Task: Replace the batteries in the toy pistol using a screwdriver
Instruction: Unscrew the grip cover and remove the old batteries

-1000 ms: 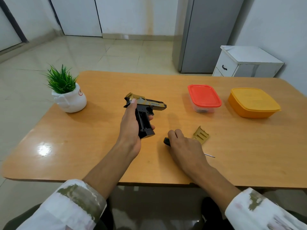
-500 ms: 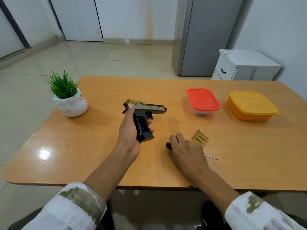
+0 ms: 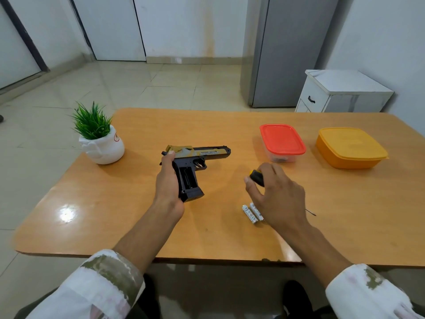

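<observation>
The toy pistol [image 3: 197,155], black with a gold slide, lies on its side on the wooden table [image 3: 138,215], barrel pointing right. Its grip shows an open battery compartment. My left hand [image 3: 167,187] grips the pistol's handle from the left. My right hand [image 3: 276,196] holds the screwdriver [image 3: 256,177] by its black and yellow handle, a little above the table. The thin tip of the shaft sticks out to the right of that hand. Two white batteries [image 3: 253,212] lie side by side just under my right palm.
A clear box with a red lid [image 3: 281,140] and an orange lidded box [image 3: 349,147] stand at the back right. A small plant in a white pot [image 3: 101,143] stands at the back left. A white cabinet [image 3: 340,93] is beyond the table.
My right hand rose off the table with the screwdriver, uncovering two batteries; the gold cover piece is now hidden behind it. My left hand still grips the pistol, whose barrel has swung level.
</observation>
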